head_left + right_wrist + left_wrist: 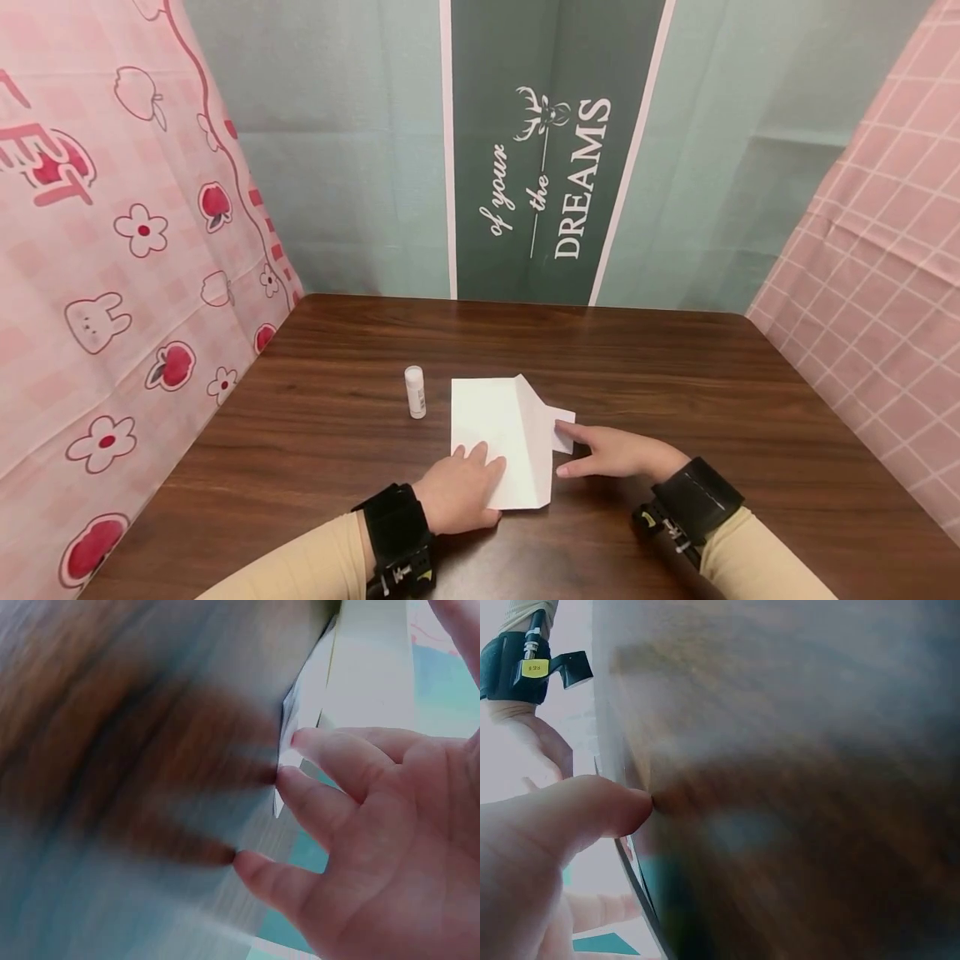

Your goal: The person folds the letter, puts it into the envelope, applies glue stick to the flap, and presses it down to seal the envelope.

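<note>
A white folded sheet of paper lies on the table, with a slanted folded panel along its right side. My left hand rests on its lower left part, fingers spread. In the left wrist view the left thumb reaches down to the brown surface. A small white paper tab sticks out at the sheet's right edge. My right hand touches this tab with a fingertip, its fingers spread and the thumb apart, close to the sheet's edge. In the right wrist view several fingertips meet the paper and the tabletop.
A white glue stick lies left of the paper. The dark wooden table ends at a grey-green curtain behind. Pink patterned cloths hang at the left and right. Black straps with small cameras wrap both wrists.
</note>
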Available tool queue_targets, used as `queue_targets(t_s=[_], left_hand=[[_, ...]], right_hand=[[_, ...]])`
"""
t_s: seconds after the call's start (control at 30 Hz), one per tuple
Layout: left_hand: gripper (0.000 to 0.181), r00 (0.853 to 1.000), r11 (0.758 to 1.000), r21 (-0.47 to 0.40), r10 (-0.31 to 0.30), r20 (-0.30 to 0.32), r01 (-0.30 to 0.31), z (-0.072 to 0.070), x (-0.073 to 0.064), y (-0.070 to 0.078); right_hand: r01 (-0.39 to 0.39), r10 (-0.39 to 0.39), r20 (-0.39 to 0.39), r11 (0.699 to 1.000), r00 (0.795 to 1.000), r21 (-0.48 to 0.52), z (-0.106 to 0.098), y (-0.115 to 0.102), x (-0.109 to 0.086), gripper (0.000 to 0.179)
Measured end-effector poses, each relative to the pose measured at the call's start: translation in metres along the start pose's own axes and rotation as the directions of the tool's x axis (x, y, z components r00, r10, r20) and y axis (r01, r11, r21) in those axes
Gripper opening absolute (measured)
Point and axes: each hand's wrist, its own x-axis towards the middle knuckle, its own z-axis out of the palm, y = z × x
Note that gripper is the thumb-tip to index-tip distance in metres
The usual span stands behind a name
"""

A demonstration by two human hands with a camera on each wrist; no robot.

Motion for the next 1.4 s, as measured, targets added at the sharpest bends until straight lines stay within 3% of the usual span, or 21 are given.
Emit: queue_targets(t_s=[0.47, 0.97, 1.2, 1.4], left_hand=[[0.055, 1.000, 1.000, 0.007, 0.001, 0.031, -0.002, -0.002, 0.002, 0.001], [0.045, 0.998, 0.999, 0.038, 0.011, 0.056, -0.014, -0.004, 0.004, 0.002], [0.039, 0.999, 0.995, 0.091, 0.048, -0.011, -0.047, -0.005, 0.011, 0.006], [0.035, 0.996, 0.983, 0.161, 0.087, -0.011, -0.084, -0.004, 0.019, 0.011]], right_hand=[[-0.008, 0.008, -0.052, 1.000, 0.999, -0.001, -0.011, 0.019, -0.023, 0.081], [-0.070, 0.064, -0.138, 0.997, 0.988, -0.042, -0.013, 0.030, -0.036, 0.075], [-0.110, 0.084, -0.229, 0.988, 0.970, -0.107, -0.012, 0.030, -0.033, 0.068], [-0.186, 0.129, -0.300, 0.967, 0.945, -0.172, -0.011, 0.026, -0.029, 0.062]])
